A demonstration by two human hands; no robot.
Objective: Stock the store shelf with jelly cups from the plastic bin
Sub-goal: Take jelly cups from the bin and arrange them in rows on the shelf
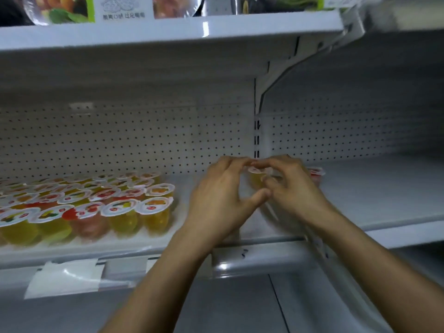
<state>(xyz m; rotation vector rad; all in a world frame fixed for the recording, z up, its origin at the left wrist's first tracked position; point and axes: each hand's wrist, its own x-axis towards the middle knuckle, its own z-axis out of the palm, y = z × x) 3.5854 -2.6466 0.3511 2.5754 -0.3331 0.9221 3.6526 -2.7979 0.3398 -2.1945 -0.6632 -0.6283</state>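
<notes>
We record the left grip (223,200) and the right grip (294,188) meeting above the white shelf (384,188), both with fingers curled round one yellow jelly cup (256,176), which is upright between them near the perforated back panel (144,140). A red jelly cup (316,173) shows just behind the right grip. Rows of jelly cups (96,203) stand on the shelf, well apart to the left.

At eleven o'clock, fruit-printed packages (63,8) beside a white card (123,7) with printed characters. At nine, a dotted back panel (120,135). Just above centre, a slotted upright post (257,138), under a slanted bracket (284,68) toward one o'clock. At seven, a white paper tag (64,277).
</notes>
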